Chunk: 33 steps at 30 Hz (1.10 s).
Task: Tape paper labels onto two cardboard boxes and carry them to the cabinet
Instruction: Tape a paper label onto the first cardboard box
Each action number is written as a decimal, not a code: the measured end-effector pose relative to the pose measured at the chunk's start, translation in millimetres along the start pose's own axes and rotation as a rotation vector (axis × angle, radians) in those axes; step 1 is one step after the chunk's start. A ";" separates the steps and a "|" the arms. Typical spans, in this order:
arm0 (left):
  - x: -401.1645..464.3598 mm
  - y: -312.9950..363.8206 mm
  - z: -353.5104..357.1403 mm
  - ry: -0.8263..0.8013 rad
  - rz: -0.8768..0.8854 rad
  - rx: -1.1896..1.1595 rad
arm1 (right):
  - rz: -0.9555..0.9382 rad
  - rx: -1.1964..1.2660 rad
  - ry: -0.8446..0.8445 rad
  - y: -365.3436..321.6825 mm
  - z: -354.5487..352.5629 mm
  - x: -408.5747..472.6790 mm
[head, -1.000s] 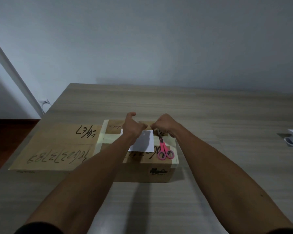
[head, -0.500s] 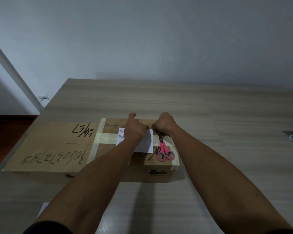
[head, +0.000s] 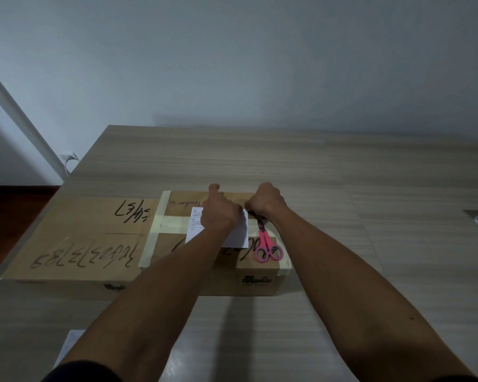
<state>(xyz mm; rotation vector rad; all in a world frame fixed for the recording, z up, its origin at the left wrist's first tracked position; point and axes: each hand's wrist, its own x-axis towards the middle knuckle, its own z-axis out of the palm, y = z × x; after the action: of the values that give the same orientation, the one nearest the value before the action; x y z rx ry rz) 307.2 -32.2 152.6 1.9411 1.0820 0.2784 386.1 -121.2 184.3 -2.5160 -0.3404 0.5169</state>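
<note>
A pale wood-grain table [head: 315, 166] is carrying two cardboard boxes side by side, the larger box [head: 75, 241] touching the smaller box [head: 255, 279]; a white sheet [head: 71, 346] is lying at its near edge.

More of the white sheet [head: 72, 344] at the near table edge than before.

Matt brown cardboard boxes [head: 78, 238], white paper label [head: 239, 234], wood-grain table [head: 260, 161]
</note>
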 end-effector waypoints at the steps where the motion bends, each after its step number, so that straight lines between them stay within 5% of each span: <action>1: 0.0 0.5 0.6 0.001 -0.002 0.004 | 0.000 -0.006 0.006 -0.7 0.5 -0.2; 33: 11.6 -4.7 -13.3 0.020 0.065 0.113 | 0.118 0.066 -0.056 7.0 -4.5 8.9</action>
<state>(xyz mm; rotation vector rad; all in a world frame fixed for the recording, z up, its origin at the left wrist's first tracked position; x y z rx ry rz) 304.0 -14.3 154.5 2.0801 1.0697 0.2785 396.9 -125.9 181.3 -2.4718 -0.1932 0.6356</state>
